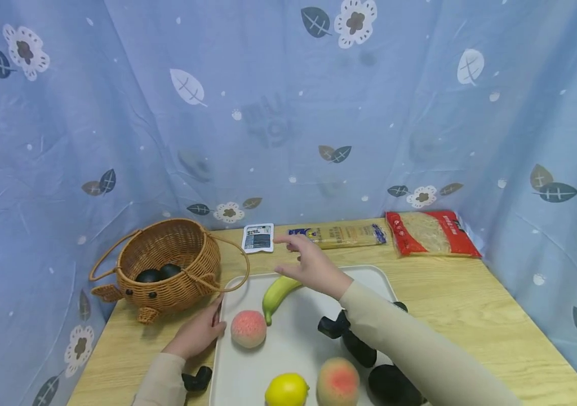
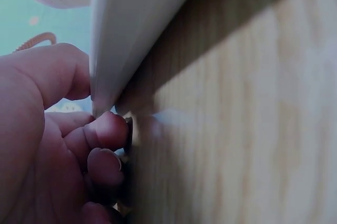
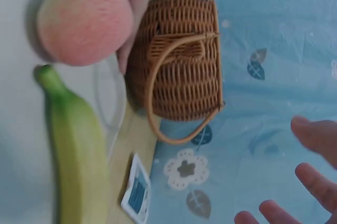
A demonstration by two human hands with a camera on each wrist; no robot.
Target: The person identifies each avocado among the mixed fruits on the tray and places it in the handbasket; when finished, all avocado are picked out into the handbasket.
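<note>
My left hand (image 1: 197, 332) grips the left rim of a white tray (image 1: 293, 332), thumb over the edge and fingers against its outer side in the left wrist view. My right hand (image 1: 314, 266) hovers over the tray's far edge, fingers spread and holding nothing. Below it lies a green-yellow banana (image 1: 277, 294), partly hidden by that hand. A pink peach (image 1: 248, 329) sits near the left rim. Toward the front are a yellow lemon (image 1: 287, 389), a second peach (image 1: 338, 382) and dark oval items (image 1: 394, 385), partly covered by my right sleeve.
Left of the tray stands a wicker basket (image 1: 167, 296) with looped handles, holding dark round items (image 1: 170, 270). Along the back lie a small white packet (image 1: 258, 237), a long pack of noodles (image 1: 351, 237) and a red bag (image 1: 433, 233). A blue curtain (image 1: 288, 113) surrounds the table.
</note>
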